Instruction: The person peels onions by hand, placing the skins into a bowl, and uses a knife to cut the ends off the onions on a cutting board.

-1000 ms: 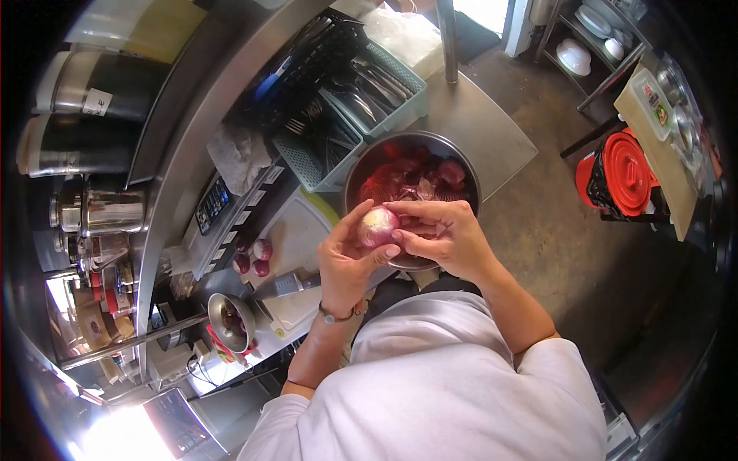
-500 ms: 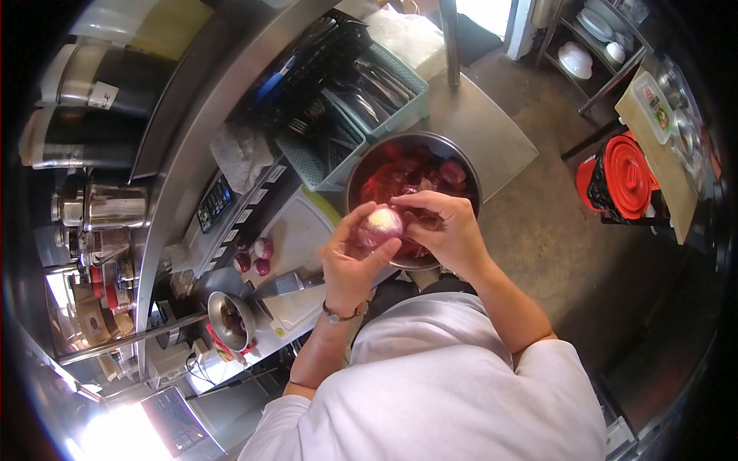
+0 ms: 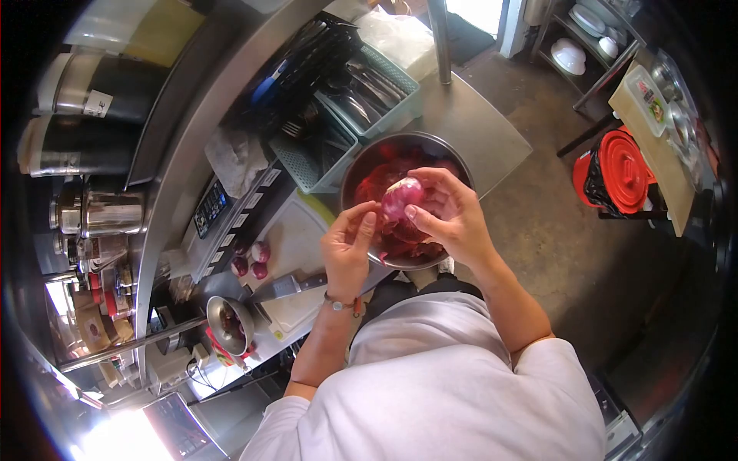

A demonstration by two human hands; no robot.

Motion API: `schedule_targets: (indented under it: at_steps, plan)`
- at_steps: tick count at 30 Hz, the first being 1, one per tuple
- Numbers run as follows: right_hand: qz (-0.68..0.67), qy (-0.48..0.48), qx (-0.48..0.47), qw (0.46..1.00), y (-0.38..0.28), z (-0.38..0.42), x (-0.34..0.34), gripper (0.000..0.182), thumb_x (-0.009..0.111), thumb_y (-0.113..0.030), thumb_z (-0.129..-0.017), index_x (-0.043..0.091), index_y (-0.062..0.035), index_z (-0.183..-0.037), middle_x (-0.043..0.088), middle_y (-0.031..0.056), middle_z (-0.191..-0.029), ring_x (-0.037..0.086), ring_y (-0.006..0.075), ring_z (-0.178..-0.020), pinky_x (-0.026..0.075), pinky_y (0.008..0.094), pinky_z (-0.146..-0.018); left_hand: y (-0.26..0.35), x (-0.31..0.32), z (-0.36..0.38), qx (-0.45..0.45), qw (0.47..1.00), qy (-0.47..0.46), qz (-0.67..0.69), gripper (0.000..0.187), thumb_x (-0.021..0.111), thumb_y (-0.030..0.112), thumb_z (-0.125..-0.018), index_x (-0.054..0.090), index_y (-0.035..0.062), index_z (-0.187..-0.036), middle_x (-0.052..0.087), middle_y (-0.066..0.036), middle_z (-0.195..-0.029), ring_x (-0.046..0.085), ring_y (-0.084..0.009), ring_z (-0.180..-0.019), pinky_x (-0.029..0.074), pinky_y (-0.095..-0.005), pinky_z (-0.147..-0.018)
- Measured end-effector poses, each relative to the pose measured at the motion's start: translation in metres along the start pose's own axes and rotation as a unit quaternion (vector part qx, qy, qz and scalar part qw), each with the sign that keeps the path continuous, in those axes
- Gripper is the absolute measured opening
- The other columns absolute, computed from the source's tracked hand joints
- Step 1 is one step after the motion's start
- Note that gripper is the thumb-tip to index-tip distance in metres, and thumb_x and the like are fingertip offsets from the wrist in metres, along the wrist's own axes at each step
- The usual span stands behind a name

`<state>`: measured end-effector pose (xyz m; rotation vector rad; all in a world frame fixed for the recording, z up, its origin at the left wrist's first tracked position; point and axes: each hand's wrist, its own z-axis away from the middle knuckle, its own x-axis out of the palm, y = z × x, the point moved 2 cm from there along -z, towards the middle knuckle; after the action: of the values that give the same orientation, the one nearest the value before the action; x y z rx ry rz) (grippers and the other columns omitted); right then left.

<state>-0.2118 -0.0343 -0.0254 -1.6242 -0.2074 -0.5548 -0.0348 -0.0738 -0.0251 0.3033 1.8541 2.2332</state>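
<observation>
A red onion (image 3: 400, 198) is in my right hand (image 3: 453, 219), held between thumb and fingers above a large steel bowl (image 3: 471, 178). Reddish skins and onions lie in the bowl, partly hidden by my hands. My left hand (image 3: 347, 244) is just left of the onion, its thumb and forefinger tips close together near the bowl's rim; whether they pinch anything is too small to tell. Left of my left hand, a knife (image 3: 286, 286) and a few red onions (image 3: 260, 252) rest on a white cutting board (image 3: 296, 223).
Cutlery baskets (image 3: 307, 184) stand behind the bowl on the steel counter (image 3: 492, 138). A smaller metal bowl (image 3: 247, 316) sits at the lower left. On the right are a lidded red bin (image 3: 624, 173) and a wooden-topped table (image 3: 670, 180). A metal post (image 3: 440, 46) rises at the back.
The onion has passed from my left hand to my right and is turned, with its pale end up. My left hand has come away from it, and the view has shifted slightly.
</observation>
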Motion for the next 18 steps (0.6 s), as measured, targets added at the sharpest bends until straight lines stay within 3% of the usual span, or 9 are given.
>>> schedule_targets:
  at_steps: [2, 6, 8, 12, 14, 16, 18]
  plan:
    - [0.039, 0.0, -0.005, 0.999, -0.005, 0.001, -0.004, 0.042, 0.074, -0.007, -0.079, 0.056, -0.0008, -0.116, 0.06, 0.0084, -0.105, 0.062, 0.0133, -0.094, 0.053, 0.0272, -0.084, -0.001, 0.002, -0.004, 0.121, 0.974, -0.024, -0.192, 0.04, 0.066, 0.023, -0.09, 0.059, -0.0006, -0.121, 0.059, -0.013, -0.122, 0.058, -0.0174, -0.11, 0.047, -0.0299, -0.091]
    - [0.128, -0.007, -0.046, 0.991, -0.011, 0.006, 0.001, 0.042, 0.078, -0.008, -0.074, 0.06, -0.0013, -0.112, 0.06, 0.0089, -0.105, 0.063, 0.0139, -0.09, 0.055, 0.0263, -0.077, 0.007, 0.005, -0.002, 0.15, 0.98, -0.022, -0.131, 0.048, 0.068, 0.026, -0.088, 0.054, -0.0015, -0.125, 0.054, -0.016, -0.128, 0.052, -0.0206, -0.119, 0.041, -0.0329, -0.099]
    - [0.179, -0.019, -0.08, 0.98, -0.019, 0.009, 0.005, 0.042, 0.079, -0.008, -0.073, 0.062, -0.0018, -0.11, 0.06, 0.0092, -0.104, 0.063, 0.0147, -0.088, 0.055, 0.0262, -0.075, 0.016, 0.015, 0.005, 0.05, 0.99, -0.113, 0.072, 0.049, 0.057, 0.025, -0.095, 0.045, -0.0044, -0.132, 0.051, -0.015, -0.131, 0.056, -0.0203, -0.113, 0.048, -0.0316, -0.096]
    - [0.227, -0.044, -0.131, 0.964, -0.021, 0.012, 0.012, 0.038, 0.079, -0.007, -0.072, 0.066, -0.0039, -0.108, 0.06, 0.0096, -0.101, 0.064, 0.0164, -0.08, 0.055, 0.0265, -0.071, 0.023, 0.014, 0.011, 0.023, 0.989, -0.131, 0.069, 0.053, 0.057, 0.031, -0.095, 0.043, -0.0041, -0.133, 0.054, -0.016, -0.127, 0.057, -0.0223, -0.113, 0.049, -0.0348, -0.095]
    - [0.222, -0.059, -0.135, 0.964, -0.019, 0.012, 0.005, 0.038, 0.078, -0.006, -0.073, 0.066, -0.0042, -0.109, 0.06, 0.0095, -0.101, 0.064, 0.0164, -0.079, 0.055, 0.0265, -0.071, 0.023, 0.011, 0.013, -0.025, 0.978, -0.146, 0.149, 0.056, 0.058, 0.035, -0.093, 0.043, -0.003, -0.132, 0.056, -0.015, -0.124, 0.058, -0.0235, -0.112, 0.051, -0.0376, -0.093]
    - [0.139, -0.067, -0.035, 0.987, -0.015, 0.011, -0.002, 0.038, 0.077, -0.007, -0.074, 0.066, -0.0045, -0.111, 0.06, 0.0096, -0.103, 0.064, 0.017, -0.081, 0.054, 0.0263, -0.072, 0.023, 0.01, 0.015, -0.039, 0.965, -0.152, 0.212, 0.051, 0.059, 0.031, -0.093, 0.045, -0.0018, -0.131, 0.057, -0.016, -0.122, 0.06, -0.0237, -0.109, 0.052, -0.0374, -0.091]
    - [0.15, -0.066, -0.04, 0.986, -0.03, 0.014, 0.006, 0.038, 0.077, -0.008, -0.075, 0.066, -0.0044, -0.111, 0.06, 0.0096, -0.104, 0.064, 0.0174, -0.082, 0.054, 0.0261, -0.073, 0.024, 0.012, 0.018, -0.053, 0.948, -0.156, 0.274, 0.047, 0.06, 0.027, -0.093, 0.048, -0.0006, -0.129, 0.059, -0.016, -0.119, 0.062, -0.0238, -0.105, 0.053, -0.0373, -0.089]
